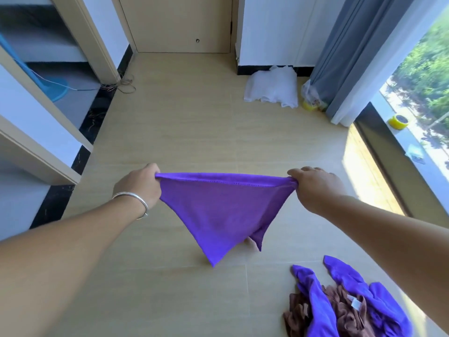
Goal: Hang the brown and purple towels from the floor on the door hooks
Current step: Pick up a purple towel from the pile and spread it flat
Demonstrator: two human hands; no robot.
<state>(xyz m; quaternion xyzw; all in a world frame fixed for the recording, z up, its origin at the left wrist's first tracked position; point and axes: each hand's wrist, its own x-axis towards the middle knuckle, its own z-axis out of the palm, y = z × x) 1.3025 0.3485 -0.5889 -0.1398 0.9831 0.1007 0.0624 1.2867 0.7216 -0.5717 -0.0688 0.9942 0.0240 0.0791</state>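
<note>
Both hands are closed on the top hem of a bright purple cloth towel [218,210]: the left hand [139,184], with a thin silver bangle [132,203] round its wrist, pinches one upper corner, and the right hand [315,186] pinches the other, fingers curled over the edge so the hem is stretched nearly straight between them. The towel hangs below that line in a rough triangle, its lowest point dangling above the pale beige tiled floor [182,117] without clearly touching it. From the head view, down at the lower right and just beside the right forearm, a heap of towels lies on the floor: crumpled brown towels [340,310] with more purple towels [323,314] draped over and tangled among them, a small white label showing on one. Ahead, a light wooden door [177,23] stands shut at the far end of the floor. To its right, against the white wall, sits a folded white cloth bundle [272,87], and next to that a grey curtain [352,52] hangs down to the floor. A yellow roll of tape [398,121] rests on the dark window ledge at the right
</note>
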